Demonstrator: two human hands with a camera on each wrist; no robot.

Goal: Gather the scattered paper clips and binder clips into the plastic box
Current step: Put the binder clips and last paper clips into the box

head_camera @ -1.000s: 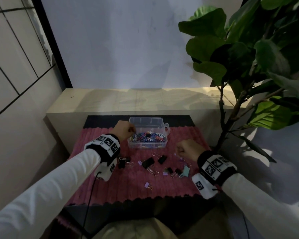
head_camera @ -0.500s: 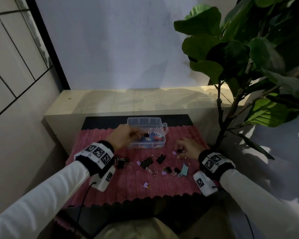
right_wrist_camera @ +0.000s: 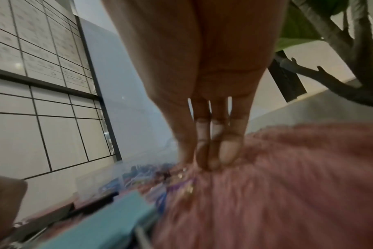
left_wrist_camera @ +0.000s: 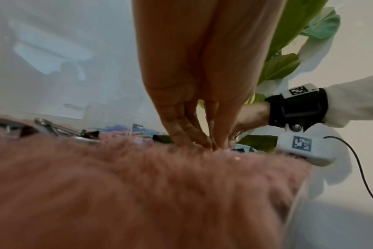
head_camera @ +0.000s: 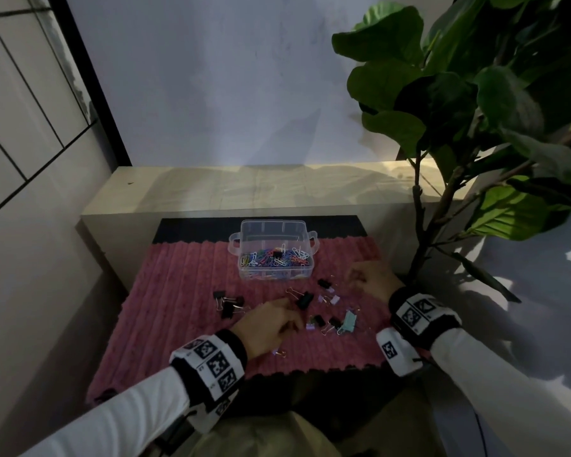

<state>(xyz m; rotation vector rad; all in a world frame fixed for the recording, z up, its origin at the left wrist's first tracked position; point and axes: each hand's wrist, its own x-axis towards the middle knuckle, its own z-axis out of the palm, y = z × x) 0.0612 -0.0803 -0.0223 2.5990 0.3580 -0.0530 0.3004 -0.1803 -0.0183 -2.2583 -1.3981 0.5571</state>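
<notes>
The clear plastic box (head_camera: 244, 258) stands at the back of the pink mat (head_camera: 178, 291), with coloured paper clips and a black binder clip inside. Several binder clips lie in front of it: a black pair (head_camera: 228, 305), a larger black one (head_camera: 304, 300), small purple ones (head_camera: 333, 299) and a teal one (head_camera: 348, 321). My left hand (head_camera: 294, 319) is down on the mat just left of the larger black clip, its fingertips (left_wrist_camera: 211, 146) bunched together on the pile. My right hand (head_camera: 355, 278) touches the mat right of the clips, fingers (right_wrist_camera: 211, 161) curled down. What either hand pinches is hidden.
A potted plant's trunk (head_camera: 419, 242) and leaves rise close to the mat's right edge. A pale stone ledge (head_camera: 244, 189) runs behind the box, with a wall on the left. A black border (head_camera: 192, 225) shows behind the mat.
My left hand has left the box and come back down to the clips in the middle of the mat. My right hand has shifted slightly right, onto the mat.
</notes>
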